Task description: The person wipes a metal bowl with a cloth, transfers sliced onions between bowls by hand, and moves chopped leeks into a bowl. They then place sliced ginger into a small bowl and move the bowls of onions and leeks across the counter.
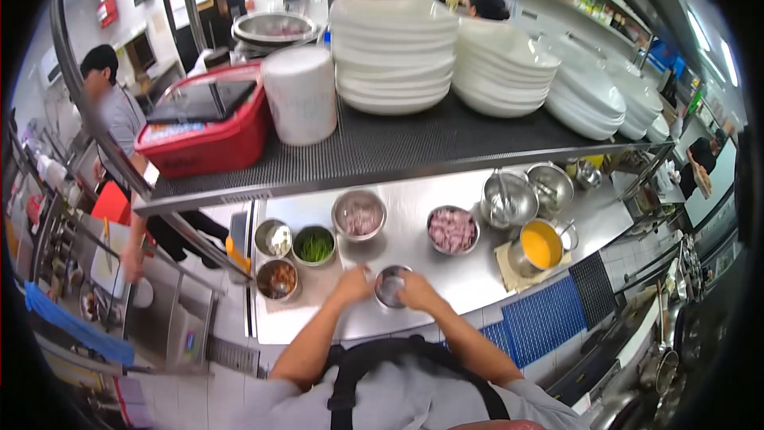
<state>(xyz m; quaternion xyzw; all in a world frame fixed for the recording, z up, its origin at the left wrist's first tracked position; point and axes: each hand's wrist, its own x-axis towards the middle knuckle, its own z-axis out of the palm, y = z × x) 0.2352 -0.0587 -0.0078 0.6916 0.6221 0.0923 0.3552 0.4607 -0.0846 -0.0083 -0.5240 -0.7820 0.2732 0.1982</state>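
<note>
A small metal bowl stands on the steel counter in front of me. My right hand is closed on its right rim. Just left of that bowl is my left hand, its fingers curled together; whether anything is in them is too small to tell. Beyond it sits a larger metal bowl of pale pink pieces. Farther left are a bowl of chopped greens, a bowl of white pieces and a bowl of brown pieces. To the right is a bowl of chopped pinkish pieces.
A pot of orange liquid rests on a cloth near metal bowls with whisks. Overhead, a shelf carries stacked white plates, a white tub and a red container. A co-worker stands at left.
</note>
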